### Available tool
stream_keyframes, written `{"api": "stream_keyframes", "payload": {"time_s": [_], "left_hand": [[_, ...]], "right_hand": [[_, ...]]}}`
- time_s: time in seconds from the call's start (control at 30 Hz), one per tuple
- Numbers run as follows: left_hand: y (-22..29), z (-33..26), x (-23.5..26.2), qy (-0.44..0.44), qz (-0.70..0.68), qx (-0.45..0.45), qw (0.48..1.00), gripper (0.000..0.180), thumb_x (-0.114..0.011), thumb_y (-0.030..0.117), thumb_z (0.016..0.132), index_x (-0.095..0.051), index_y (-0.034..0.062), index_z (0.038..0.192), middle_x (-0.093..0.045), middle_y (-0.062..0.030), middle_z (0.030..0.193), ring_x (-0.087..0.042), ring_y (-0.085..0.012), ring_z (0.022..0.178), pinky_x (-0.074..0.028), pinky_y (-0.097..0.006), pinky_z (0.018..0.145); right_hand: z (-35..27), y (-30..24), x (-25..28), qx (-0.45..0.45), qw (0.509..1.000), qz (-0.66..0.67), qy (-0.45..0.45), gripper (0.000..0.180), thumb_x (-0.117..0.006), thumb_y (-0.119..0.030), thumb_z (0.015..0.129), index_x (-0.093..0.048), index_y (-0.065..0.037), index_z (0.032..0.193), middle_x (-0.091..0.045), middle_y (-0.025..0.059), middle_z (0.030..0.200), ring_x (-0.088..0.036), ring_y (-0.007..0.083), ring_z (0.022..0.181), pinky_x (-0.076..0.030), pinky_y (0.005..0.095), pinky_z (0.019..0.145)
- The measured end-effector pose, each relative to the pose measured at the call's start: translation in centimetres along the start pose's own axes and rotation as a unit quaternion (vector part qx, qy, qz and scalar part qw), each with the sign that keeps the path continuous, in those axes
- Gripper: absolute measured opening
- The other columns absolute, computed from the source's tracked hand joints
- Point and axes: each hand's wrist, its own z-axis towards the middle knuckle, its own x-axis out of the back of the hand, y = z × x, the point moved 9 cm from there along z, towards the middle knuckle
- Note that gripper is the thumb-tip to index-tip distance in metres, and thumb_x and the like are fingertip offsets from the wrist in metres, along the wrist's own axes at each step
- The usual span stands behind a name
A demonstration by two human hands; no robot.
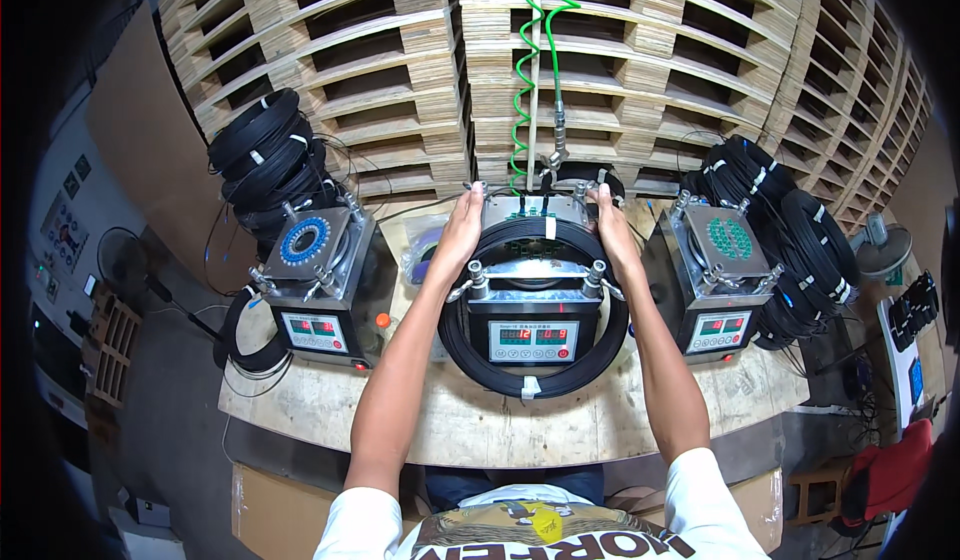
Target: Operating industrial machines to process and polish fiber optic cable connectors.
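In the middle of the bench stands a polishing machine with a metal top and a lit red-and-green display. A large coil of black cable, bound with white ties, loops over its top and hangs round its front. My left hand is curled at the far left corner of the top, closed round a corner knob that is mostly hidden. At the far right corner my right hand is closed in the same way on another knob. Two near corner knobs stand free of my hands.
Similar machines stand at left and right, holding blue and green connectors. Stacked cable coils and more coils flank them. A coiled green air hose hangs before wooden pallets. An orange-capped bottle sits left.
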Motion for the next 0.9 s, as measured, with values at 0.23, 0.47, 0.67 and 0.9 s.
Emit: {"api": "stream_keyframes", "payload": {"time_s": [0.23,0.47,0.67,0.9], "left_hand": [[-1.3,0.5,1.2,0.033,0.050,0.021,0.998,0.091,-0.037,0.073,0.096,-0.044,-0.0037,0.144,-0.057,-0.0284,0.135,-0.054,-0.0345,0.129,-0.038,-0.039,0.109],[-1.8,0.5,0.8,0.007,0.030,0.044,0.999,0.095,-0.038,0.076,0.094,-0.043,-0.0043,0.146,-0.060,-0.0272,0.128,-0.060,-0.0291,0.112,-0.042,-0.038,0.102],[-1.2,0.6,0.2,-0.006,-0.015,0.009,1.000,0.093,-0.034,0.073,0.097,-0.040,-0.0054,0.147,-0.050,-0.0267,0.144,-0.046,-0.0324,0.136,-0.032,-0.038,0.113],[-2.3,1.2,0.9,0.023,0.006,0.004,1.000,0.088,-0.033,0.071,0.098,-0.043,-0.0024,0.144,-0.055,-0.0174,0.127,-0.049,-0.0248,0.108,-0.039,-0.035,0.098]], "right_hand": [[-1.1,-1.9,-1.0,0.027,0.998,0.047,-0.029,0.080,-0.026,-0.070,0.100,-0.046,-0.010,0.149,-0.062,0.0113,0.124,-0.049,0.0151,0.084,-0.042,0.0292,0.087],[-1.1,-1.8,-0.8,0.020,0.999,0.039,-0.021,0.083,-0.030,-0.074,0.097,-0.051,-0.010,0.146,-0.050,0.0052,0.085,-0.047,0.0148,0.080,-0.040,0.0273,0.080],[-0.6,-1.7,0.1,0.046,0.998,0.010,0.028,0.075,-0.032,-0.064,0.103,-0.061,0.005,0.112,-0.060,0.0098,0.085,-0.050,0.0186,0.070,-0.044,0.0336,0.069],[-0.4,-1.0,-0.8,0.009,0.999,0.025,-0.025,0.079,-0.031,-0.067,0.101,-0.051,-0.004,0.145,-0.061,0.0097,0.130,-0.050,0.0165,0.084,-0.043,0.0296,0.086]]}}
